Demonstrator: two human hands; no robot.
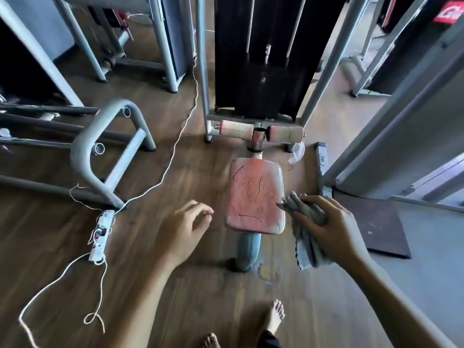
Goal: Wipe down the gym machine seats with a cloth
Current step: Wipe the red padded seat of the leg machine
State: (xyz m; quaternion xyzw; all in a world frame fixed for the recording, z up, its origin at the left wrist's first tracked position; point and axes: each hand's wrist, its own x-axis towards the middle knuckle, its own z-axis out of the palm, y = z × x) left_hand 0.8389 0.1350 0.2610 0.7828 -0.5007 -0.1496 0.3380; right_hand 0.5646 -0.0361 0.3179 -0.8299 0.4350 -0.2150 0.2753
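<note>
Right now the person stands over one gym machine and looks down at its red seat [254, 197]. The seat sits low on a blue post, in the middle of the brown floor [200, 285].

The right hand [329, 222] holds a grey cloth [307, 247]. Its fingers are curled round the bunched-up top of the cloth, and the rest hangs down under the hand. The front of the cloth is just at the right edge of the seat, near its close end. I cannot tell if it is touching the seat or only right next to it.

The left hand [185, 227] holds nothing. Its fingers are loose and a little bent. It hangs in the air to the left of the seat, near it but not on it.

The seat looks old and worn. It has dark cracks in it, and a pale, dusty look on top and round the edges. No part of it looks clean yet. So I think the wiping of this seat is only at the start, and nearly all of the top is left to do. The two pink roller pads [236, 131] behind the seat look dusty too.

More grey machine frames [100, 146] stand on the left and right, but no other seats can be seen from here. So I cannot tell how many are done.

A white power strip [100, 234] with a long cord lies on the floor to the left. Two bare feet [275, 315] show at the bottom.
</note>
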